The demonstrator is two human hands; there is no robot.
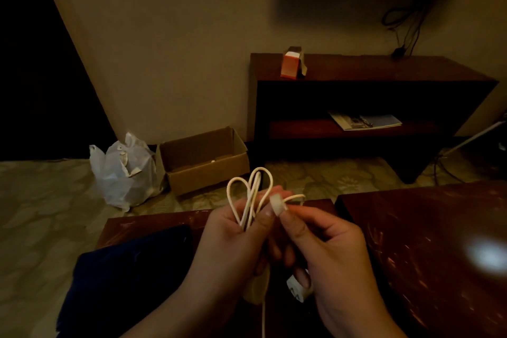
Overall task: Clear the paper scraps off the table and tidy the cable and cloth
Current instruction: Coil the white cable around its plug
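Note:
My left hand [233, 244] grips a bundle of white cable [251, 195], whose loops stick up above my fingers. My right hand [326, 244] pinches the cable's plug end [277, 204] between thumb and fingertips, close against the loops. A white adapter block [297, 287] shows below my right hand, and a strand of cable hangs down between my wrists. A dark blue cloth [123, 277] lies on the dark wooden table [428, 241] to the left of my hands. No paper scraps are visible on the table.
On the floor beyond the table stand an open cardboard box [203, 159] and a white plastic bag [126, 170]. A low dark shelf [370, 96] stands against the wall with a small orange carton [290, 63] on top and a magazine [365, 121] inside.

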